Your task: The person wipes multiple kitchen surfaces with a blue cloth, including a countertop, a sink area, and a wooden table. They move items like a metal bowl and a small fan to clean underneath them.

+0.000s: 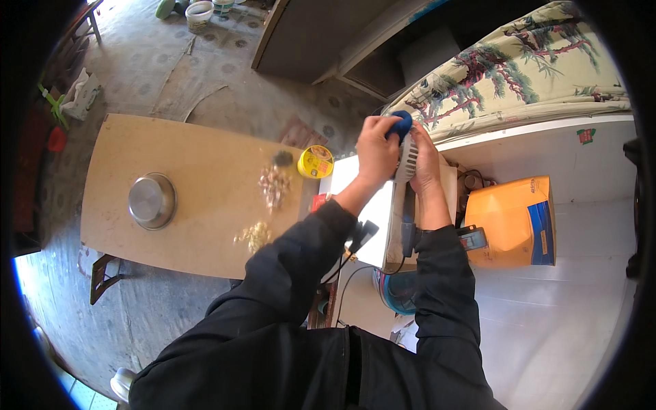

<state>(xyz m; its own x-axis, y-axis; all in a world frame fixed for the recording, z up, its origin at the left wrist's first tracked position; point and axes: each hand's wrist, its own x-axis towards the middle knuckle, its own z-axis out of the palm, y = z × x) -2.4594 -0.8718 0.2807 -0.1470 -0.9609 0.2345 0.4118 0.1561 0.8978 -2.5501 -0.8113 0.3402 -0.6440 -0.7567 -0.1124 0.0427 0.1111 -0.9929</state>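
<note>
Both my hands are raised over the right end of the scene, in front of the patterned curtain. My left hand (379,151) grips a dark blue cloth or pad (400,126) against a pale slotted object (408,160), whose kind I cannot tell. On the right side, my right hand (425,159) closes around the far side of the same slotted object. Below them lies a bright white surface (376,215) with a black plug or adapter (364,234) and cables. A yellow-lidded tub (315,162) stands to the left, at the wooden table's end.
On the wooden table (215,154) are a steel bowl (152,201), a heap of garlic-like pieces (274,187), a paler heap (254,236) and a small dark heap (282,158). An orange paper bag (507,223) stands right, near a teal basket (402,292). A patterned curtain (512,77) hangs beyond.
</note>
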